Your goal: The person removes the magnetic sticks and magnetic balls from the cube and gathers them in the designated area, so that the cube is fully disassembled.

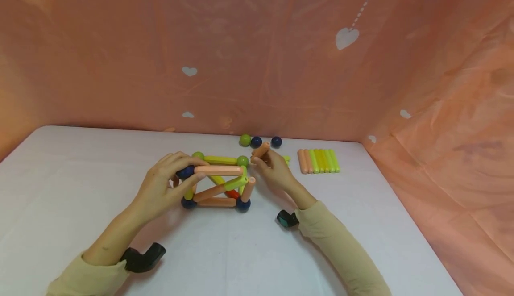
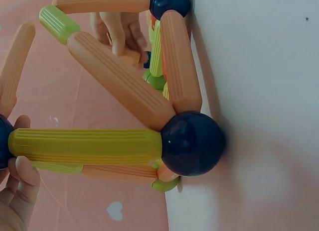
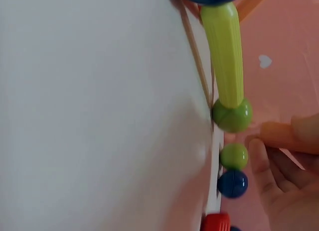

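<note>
A frame of magnetic sticks and balls stands on the table, with navy balls (image 1: 243, 205) at its near corners and green balls (image 1: 242, 161) behind. My left hand (image 1: 160, 186) pinches the navy ball (image 1: 185, 172) at its upper left; a peach stick (image 1: 218, 170) runs rightward from that ball. In the left wrist view, a yellow stick (image 2: 89, 145) joins the gripped ball to a lower navy ball (image 2: 193, 143). My right hand (image 1: 277, 171) holds a loose peach stick (image 1: 261, 149) between thumb and fingers, just right of the frame. That stick (image 3: 279, 135) also shows in the right wrist view.
Behind the frame sit a loose green ball (image 1: 245, 140) and two navy balls (image 1: 276, 142). A row of peach, yellow and green sticks (image 1: 319, 161) lies to the right. A red piece (image 3: 216, 222) shows low in the right wrist view. A pink curtain (image 1: 257, 55) hangs behind the table.
</note>
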A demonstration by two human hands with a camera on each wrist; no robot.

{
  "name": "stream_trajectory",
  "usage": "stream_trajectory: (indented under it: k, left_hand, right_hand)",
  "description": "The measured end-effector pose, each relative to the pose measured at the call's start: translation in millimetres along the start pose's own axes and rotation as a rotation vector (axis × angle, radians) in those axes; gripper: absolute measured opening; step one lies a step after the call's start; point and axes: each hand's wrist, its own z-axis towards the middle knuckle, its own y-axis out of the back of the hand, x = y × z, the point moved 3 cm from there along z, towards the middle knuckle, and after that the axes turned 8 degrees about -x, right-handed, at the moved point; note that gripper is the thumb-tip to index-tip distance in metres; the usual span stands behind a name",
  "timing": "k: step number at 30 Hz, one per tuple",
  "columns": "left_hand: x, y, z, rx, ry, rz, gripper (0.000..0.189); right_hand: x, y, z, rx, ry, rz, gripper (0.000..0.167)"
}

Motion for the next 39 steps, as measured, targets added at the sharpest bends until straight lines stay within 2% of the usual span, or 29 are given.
stream_trajectory:
  k: [5, 8, 15, 18, 22, 28, 39]
  left_hand:
    - [0.0, -0.5, 0.3, 0.002, 0.001, 0.010, 0.019]
    - [0.0, -0.7, 0.7, 0.002, 0.001, 0.009, 0.020]
    - [-0.4, 0.9, 1.0, -0.013, -0.002, 0.001, 0.019]
    - [-0.7, 1.3, 1.2, -0.010, 0.000, 0.001, 0.020]
    - [-1.8, 1.6, 1.5, -0.007, 0.005, 0.003, 0.020]
    - [-2.6, 2.0, 1.3, -0.004, 0.007, 0.004, 0.020]
    - [-1.4, 0.9, 1.5, -0.007, 0.003, 0.002, 0.022]
  right_hand:
    - [-7, 19, -14.2, -0.011, -0.152, -0.024, 0.028]
    - [-13, 31, -22.5, -0.022, -0.197, -0.025, 0.030]
    - [-26, 60, -37.9, -0.045, -0.226, -0.003, 0.037]
    - [-31, 74, -43.8, -0.068, -0.251, -0.043, 0.044]
    - [-37, 94, -49.2, -0.125, -0.284, -0.126, 0.044]
    - [-52, 122, -55.1, -0.179, -0.353, -0.186, 0.047]
    - [-78, 152, -56.4, -0.238, -0.452, -0.208, 0.044]
